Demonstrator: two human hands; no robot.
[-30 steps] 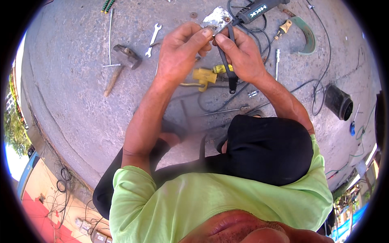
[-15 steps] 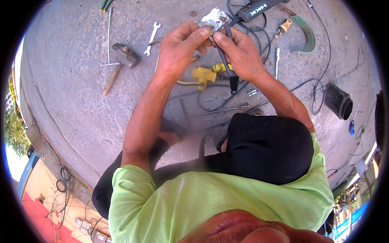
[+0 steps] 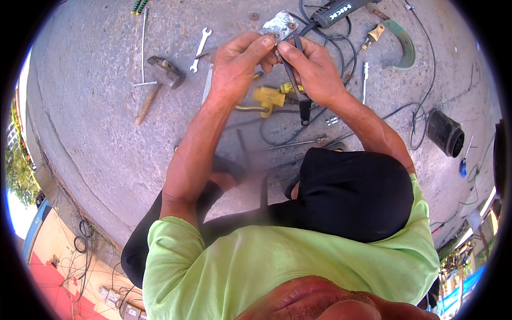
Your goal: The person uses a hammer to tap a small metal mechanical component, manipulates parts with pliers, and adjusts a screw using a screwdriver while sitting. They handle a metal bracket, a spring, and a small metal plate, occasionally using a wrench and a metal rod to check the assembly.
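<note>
My left hand (image 3: 238, 61) is closed, with thumb and fingers pinching the near edge of a small silvery metal plate (image 3: 279, 23) that has a few holes or rusty spots. Close beside it, my right hand (image 3: 316, 68) is closed around a long dark narrow bar (image 3: 294, 74), whose black end (image 3: 304, 109) points toward my knees. The thumb of that hand lies near the plate's corner. Where the bar meets the plate is partly hidden by my fingers. Below my hands on the ground is a yellow tool with a cord (image 3: 268, 98).
On the concrete lie a hammer (image 3: 166, 72), an open-ended wrench (image 3: 201, 49), a T-handled rod (image 3: 143, 48) and a corded power tool (image 3: 337, 12). To the right are a wood-handled tool (image 3: 374, 34), a curved green guard (image 3: 401, 45), a black cylinder (image 3: 445, 133) and loose cables.
The bar's black end has swung slightly left. My right hand has shifted a little left with it; the plate and my left hand stay nearly in place.
</note>
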